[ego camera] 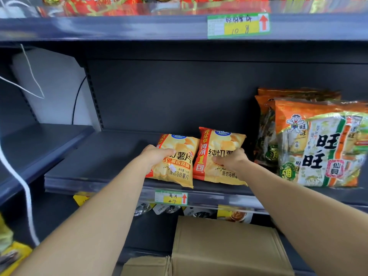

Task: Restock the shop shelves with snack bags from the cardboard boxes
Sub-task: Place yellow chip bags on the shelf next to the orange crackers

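Two yellow potato-chip bags lean side by side on the dark grey middle shelf (99,168). My left hand (157,154) grips the left chip bag (177,166) across its front. My right hand (232,160) grips the right chip bag (219,148), which stands a little further back and higher. Both bags rest with their lower edges near the shelf's front lip. A cardboard box (225,246) with its flaps open sits below the shelf, between my forearms.
Orange-and-green rice-cracker bags (318,144) stand in a row at the right of the same shelf. Red bags fill the top shelf (139,26). Price tags (171,197) hang on the shelf edges. A white cord (25,188) dangles at left.
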Tool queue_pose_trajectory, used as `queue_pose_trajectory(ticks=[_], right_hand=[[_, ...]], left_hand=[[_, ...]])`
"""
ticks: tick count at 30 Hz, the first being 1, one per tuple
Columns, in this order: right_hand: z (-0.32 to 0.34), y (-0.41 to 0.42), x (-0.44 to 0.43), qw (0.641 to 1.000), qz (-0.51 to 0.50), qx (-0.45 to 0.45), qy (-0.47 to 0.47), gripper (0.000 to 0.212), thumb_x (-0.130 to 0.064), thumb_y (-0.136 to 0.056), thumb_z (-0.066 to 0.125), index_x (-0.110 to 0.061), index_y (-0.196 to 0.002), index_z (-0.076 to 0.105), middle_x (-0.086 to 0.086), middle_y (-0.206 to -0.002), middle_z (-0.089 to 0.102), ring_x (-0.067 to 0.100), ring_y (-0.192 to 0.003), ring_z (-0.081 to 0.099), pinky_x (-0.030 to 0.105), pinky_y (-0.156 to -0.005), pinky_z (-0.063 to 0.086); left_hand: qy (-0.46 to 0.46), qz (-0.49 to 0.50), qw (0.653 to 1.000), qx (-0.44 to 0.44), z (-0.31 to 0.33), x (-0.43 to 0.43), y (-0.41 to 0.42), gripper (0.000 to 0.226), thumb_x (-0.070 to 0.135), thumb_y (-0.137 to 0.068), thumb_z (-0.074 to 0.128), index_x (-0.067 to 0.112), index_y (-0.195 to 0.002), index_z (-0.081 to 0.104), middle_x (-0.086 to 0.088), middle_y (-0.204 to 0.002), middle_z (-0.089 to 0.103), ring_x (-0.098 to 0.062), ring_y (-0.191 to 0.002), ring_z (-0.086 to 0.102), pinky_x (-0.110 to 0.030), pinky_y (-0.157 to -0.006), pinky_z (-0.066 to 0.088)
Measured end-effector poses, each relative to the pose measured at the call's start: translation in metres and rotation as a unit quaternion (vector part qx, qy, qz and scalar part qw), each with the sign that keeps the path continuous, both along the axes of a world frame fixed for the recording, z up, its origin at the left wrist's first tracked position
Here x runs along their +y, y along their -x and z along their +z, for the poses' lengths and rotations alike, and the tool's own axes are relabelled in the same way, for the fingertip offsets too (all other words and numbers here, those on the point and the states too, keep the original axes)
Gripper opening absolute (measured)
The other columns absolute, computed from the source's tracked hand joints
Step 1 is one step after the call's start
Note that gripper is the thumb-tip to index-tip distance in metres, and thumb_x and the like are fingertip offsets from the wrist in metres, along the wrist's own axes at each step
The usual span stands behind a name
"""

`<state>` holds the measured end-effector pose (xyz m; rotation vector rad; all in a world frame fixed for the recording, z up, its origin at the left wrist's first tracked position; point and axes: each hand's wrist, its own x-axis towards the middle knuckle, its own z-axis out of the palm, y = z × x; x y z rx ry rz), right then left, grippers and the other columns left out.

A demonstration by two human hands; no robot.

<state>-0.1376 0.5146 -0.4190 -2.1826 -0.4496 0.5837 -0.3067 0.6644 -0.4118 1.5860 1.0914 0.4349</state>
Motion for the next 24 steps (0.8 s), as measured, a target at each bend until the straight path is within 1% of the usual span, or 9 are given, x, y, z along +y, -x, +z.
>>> queue_pose_trajectory(ticks=[2,4,6,8,11,13,17,21,24], right_hand=[[0.0,0.005,-0.002,1.0,-0.003,-0.004,-0.009,0.1,-0.037,-0.083,0.071,0.0,-0.149,0.005,0.015,-0.147,0.036,0.029,-0.132,0.04,0.036,-0.103,0.041],[0.002,0.011,-0.004,1.0,-0.01,-0.015,-0.015,0.095,-0.034,-0.083,0.071,0.0,-0.147,0.01,0.015,-0.143,0.04,0.029,-0.129,0.044,0.035,-0.095,0.043],[0.004,0.014,-0.003,0.999,-0.016,-0.032,-0.026,0.089,-0.031,-0.083,0.072,-0.002,-0.145,0.015,0.014,-0.139,0.043,0.029,-0.125,0.047,0.033,-0.088,0.044],[0.006,0.014,-0.002,0.998,-0.021,-0.038,-0.044,0.081,-0.028,-0.082,0.074,-0.003,-0.14,0.023,0.012,-0.134,0.047,0.028,-0.121,0.05,0.032,-0.081,0.043],[0.008,0.008,0.004,0.996,-0.027,-0.041,-0.079,0.076,-0.023,-0.077,0.078,-0.006,-0.134,0.031,0.01,-0.127,0.052,0.028,-0.115,0.054,0.036,-0.085,0.048],[0.006,0.0,0.008,0.993,-0.028,-0.035,-0.106,0.074,-0.02,-0.074,0.081,-0.009,-0.13,0.034,0.009,-0.124,0.055,0.028,-0.112,0.057,0.04,-0.09,0.052],[0.002,-0.017,0.015,0.986,-0.028,-0.028,-0.159,0.069,-0.017,-0.071,0.083,-0.012,-0.124,0.039,0.006,-0.118,0.058,0.027,-0.109,0.059,0.044,-0.09,0.053],[0.002,-0.034,0.017,0.98,-0.029,-0.029,-0.196,0.061,-0.013,-0.074,0.08,-0.013,-0.121,0.043,0.001,-0.105,0.055,0.023,-0.102,0.058,0.038,-0.084,0.052],[0.002,-0.038,0.028,0.973,-0.042,-0.031,-0.226,0.057,-0.012,-0.074,0.079,-0.013,-0.119,0.044,0.003,-0.109,0.058,0.02,-0.094,0.055,0.039,-0.085,0.052]], left_hand=[[0.004,-0.002,1.0,-0.008,-0.002,0.002,0.002,0.05,0.032,-0.075,0.078,0.005,-0.11,0.054,-0.01,-0.103,0.068,-0.025,-0.089,0.069,-0.041,-0.083,0.057],[0.013,-0.005,1.0,-0.01,-0.003,0.002,0.004,0.048,0.032,-0.075,0.079,0.006,-0.109,0.057,-0.01,-0.1,0.069,-0.024,-0.085,0.07,-0.038,-0.076,0.058],[0.019,-0.004,1.0,-0.019,-0.001,0.0,0.004,0.034,0.029,-0.078,0.077,0.009,-0.094,0.055,-0.008,-0.09,0.068,-0.022,-0.077,0.068,-0.034,-0.066,0.057],[0.023,0.015,0.999,-0.032,0.001,-0.002,0.004,0.03,0.024,-0.078,0.078,0.011,-0.084,0.051,-0.007,-0.085,0.066,-0.021,-0.073,0.067,-0.033,-0.061,0.055],[0.014,0.06,0.997,-0.046,0.005,-0.002,0.002,0.043,0.019,-0.072,0.083,0.003,-0.103,0.059,-0.011,-0.091,0.069,-0.023,-0.073,0.069,-0.031,-0.055,0.055],[-0.007,0.085,0.995,-0.049,0.007,-0.002,-0.002,0.044,0.016,-0.071,0.083,0.001,-0.105,0.06,-0.009,-0.086,0.068,-0.02,-0.067,0.067,-0.028,-0.05,0.051],[-0.055,0.125,0.988,-0.066,0.008,-0.003,-0.018,0.036,0.017,-0.071,0.082,0.005,-0.101,0.066,-0.01,-0.093,0.072,-0.024,-0.076,0.07,-0.037,-0.069,0.059],[-0.082,0.153,0.979,-0.103,0.011,-0.001,-0.031,0.034,0.011,-0.073,0.08,0.008,-0.103,0.064,-0.009,-0.096,0.071,-0.023,-0.08,0.071,-0.04,-0.072,0.059],[-0.106,0.178,0.968,-0.141,0.013,0.01,-0.035,0.045,0.009,-0.071,0.08,0.01,-0.111,0.06,-0.007,-0.103,0.069,-0.024,-0.087,0.07,-0.046,-0.079,0.058]])
